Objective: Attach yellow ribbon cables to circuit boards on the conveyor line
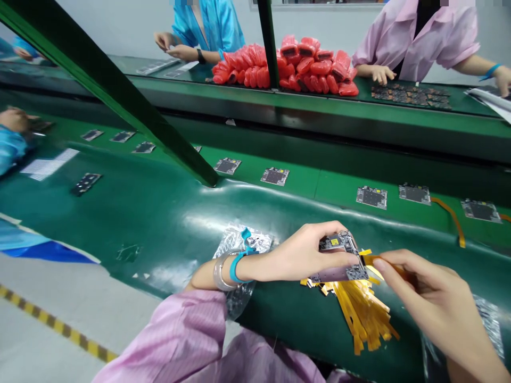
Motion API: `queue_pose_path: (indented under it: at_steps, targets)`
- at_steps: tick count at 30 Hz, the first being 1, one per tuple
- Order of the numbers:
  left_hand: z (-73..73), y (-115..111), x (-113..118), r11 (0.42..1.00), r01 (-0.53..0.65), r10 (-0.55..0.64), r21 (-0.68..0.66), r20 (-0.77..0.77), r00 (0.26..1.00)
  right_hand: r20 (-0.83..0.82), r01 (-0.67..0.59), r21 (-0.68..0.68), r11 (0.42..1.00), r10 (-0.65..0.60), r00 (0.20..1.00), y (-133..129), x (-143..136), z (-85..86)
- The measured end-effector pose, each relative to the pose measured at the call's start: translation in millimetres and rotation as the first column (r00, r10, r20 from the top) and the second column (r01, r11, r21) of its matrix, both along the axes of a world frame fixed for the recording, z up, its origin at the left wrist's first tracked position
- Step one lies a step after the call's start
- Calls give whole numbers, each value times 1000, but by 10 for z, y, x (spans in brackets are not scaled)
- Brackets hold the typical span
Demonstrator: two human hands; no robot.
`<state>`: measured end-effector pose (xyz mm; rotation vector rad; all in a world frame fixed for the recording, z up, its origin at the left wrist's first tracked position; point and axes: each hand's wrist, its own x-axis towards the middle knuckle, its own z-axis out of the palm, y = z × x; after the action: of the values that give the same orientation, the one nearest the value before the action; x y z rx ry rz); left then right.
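My left hand [307,252] grips a circuit board [339,272] by its edges, thumb lying across its face. A small yellow patch shows on the board's upper part. At the board's right edge, my right hand [431,298] pinches an orange flex cable [371,259] between thumb and fingers. The cable's end meets the board's edge; whether it is joined there I cannot tell. Below both hands, a fanned pile of orange flex cables [365,319] lies on the green mat [167,223].
Several circuit boards [275,176] lie in a row on the green belt [319,183]; some at right have orange cables attached. A green post [159,127] slants across the left. Clear plastic bags [239,239] lie by my left forearm. Co-workers sit opposite, beside red wrapped bundles [311,66].
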<state>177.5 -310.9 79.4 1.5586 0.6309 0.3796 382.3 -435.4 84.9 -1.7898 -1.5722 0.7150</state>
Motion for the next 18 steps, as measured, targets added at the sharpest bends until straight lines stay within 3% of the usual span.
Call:
queue_pose_path:
  at_steps: [4,13,18]
  targets:
    - [7,1,-5,1000,7,-7,1,1,1000,6,-64,9,998,64,998,8,34,-15]
    - [-21,2,-16,1000,3,-3,-14,-4,1000,35,-10,19,1000,9,999,-1,-30,3]
    - [-13,-5,-15,1000,1,-1,-10,-2,1000,71,-83,58,995,79,994,10,24,-8]
